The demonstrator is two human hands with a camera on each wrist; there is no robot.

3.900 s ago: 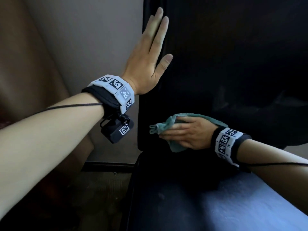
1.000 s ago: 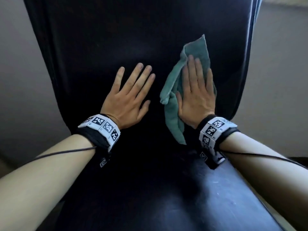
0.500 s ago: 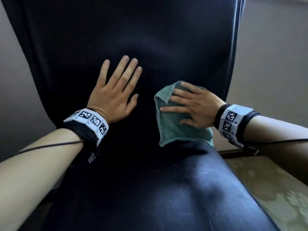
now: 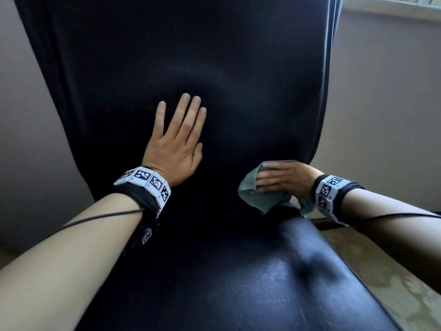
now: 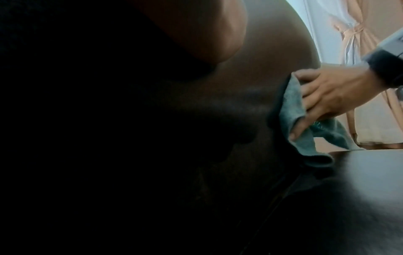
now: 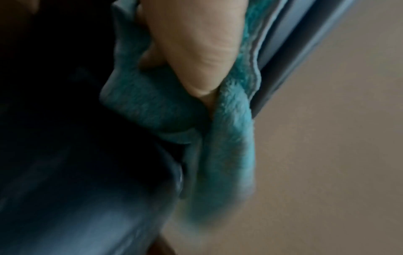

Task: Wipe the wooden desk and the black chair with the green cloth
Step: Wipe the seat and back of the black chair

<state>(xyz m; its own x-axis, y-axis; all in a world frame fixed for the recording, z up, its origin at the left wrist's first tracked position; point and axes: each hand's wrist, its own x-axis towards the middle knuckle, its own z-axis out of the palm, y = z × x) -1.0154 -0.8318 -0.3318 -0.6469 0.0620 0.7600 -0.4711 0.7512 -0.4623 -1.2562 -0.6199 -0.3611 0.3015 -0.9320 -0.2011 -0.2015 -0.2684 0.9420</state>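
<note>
The black chair fills the head view, its tall backrest (image 4: pixel 214 68) upright above the glossy seat (image 4: pixel 250 283). My left hand (image 4: pixel 179 134) lies flat on the middle of the backrest with straight, spread fingers. Low on the backrest's right edge, just above the seat, my right hand (image 4: pixel 279 180) grips the bunched green cloth (image 4: pixel 257 199) and presses it against the chair. The left wrist view shows that right hand (image 5: pixel 333 96) with its fingers curled over the cloth (image 5: pixel 292 110). In the right wrist view the cloth (image 6: pixel 152 110) wraps round my fingers (image 6: pixel 191 43). No wooden desk is in view.
Beige walls stand on both sides of the chair. A window sill (image 4: pixel 391 5) shows at the top right. Patterned floor (image 4: pixel 386 271) and a dark skirting board (image 4: pixel 324 223) lie right of the seat. A tied curtain (image 5: pixel 353 43) hangs behind.
My right hand has swept the cloth down the backrest and out to its lower right edge. My left hand stays flat on the backrest.
</note>
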